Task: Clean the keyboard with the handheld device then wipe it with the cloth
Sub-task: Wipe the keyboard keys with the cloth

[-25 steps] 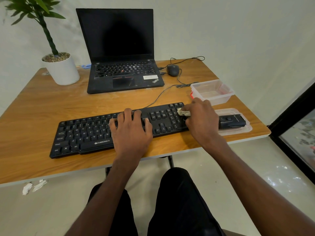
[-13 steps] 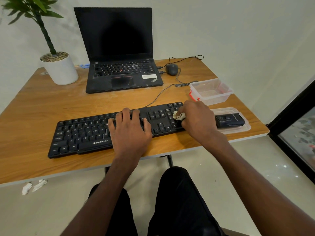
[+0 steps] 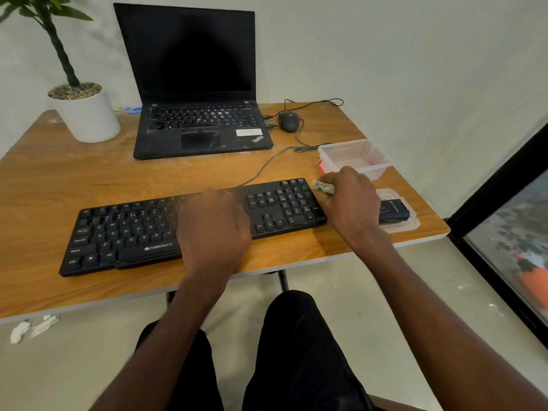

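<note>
Black plastic keyboard (image 3: 166, 232) lies across the front of the wooden table (image 3: 74, 179), cable running back toward the laptop (image 3: 195, 84). Left hand (image 3: 213, 229) rests on its middle keys, fingers curled downward, holding nothing; looks like it's bracing the board. Right hand (image 3: 350, 203) sits at the far right end by the numpad, fingers pinched round a small crumpled cloth (image 3: 323, 186) that pokes out at the keyboard's top-right corner. Handheld device (image 3: 393, 210) is parked on a clear lid (image 3: 412, 223) just right of the keyboard, partly hidden behind the right wrist, so the wiping step seems to be underway.

Handling, as a guess: keyboard is light and stiff and would skate on the smooth tabletop w/o a hand pinning it; press on the frame or mid keys. Cloth is soft and limp, so bunch it in the fingertips and drag along the key rows w/ light pressure; keycaps could snag it.
</note>
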A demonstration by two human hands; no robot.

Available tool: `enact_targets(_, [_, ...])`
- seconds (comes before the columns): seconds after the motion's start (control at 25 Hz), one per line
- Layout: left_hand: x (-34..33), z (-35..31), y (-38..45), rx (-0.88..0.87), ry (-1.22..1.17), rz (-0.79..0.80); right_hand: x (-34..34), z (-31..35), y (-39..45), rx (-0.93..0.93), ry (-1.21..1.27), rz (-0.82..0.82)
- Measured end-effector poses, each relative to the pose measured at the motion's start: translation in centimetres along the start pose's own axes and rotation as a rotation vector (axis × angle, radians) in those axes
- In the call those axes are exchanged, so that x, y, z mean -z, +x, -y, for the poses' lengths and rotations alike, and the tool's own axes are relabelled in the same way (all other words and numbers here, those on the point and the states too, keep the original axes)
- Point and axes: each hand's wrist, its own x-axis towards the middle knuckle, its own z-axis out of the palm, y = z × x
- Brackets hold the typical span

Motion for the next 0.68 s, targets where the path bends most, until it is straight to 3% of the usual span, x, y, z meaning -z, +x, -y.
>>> enact_targets(0.16, [0.1,-0.2,-0.1,0.009,0.017,0.003,-0.2,0.5,-0.1,0.043,0.043,0.135])
enact_targets(0.36, [0.0,-0.2,0.1,0.001,0.036,-0.002,1.5,0.8,0.0,0.135,-0.113,0.241])
enact_targets(0.52, [0.0,-0.2,0.0,-0.005,0.041,0.010,1.8,1.5,-0.7,0.061,-0.073,0.193])
enact_targets(0.68, [0.0,-0.2,0.1,-0.016,0.042,0.017,0.8,3.9,-2.4,0.215,-0.119,0.175])
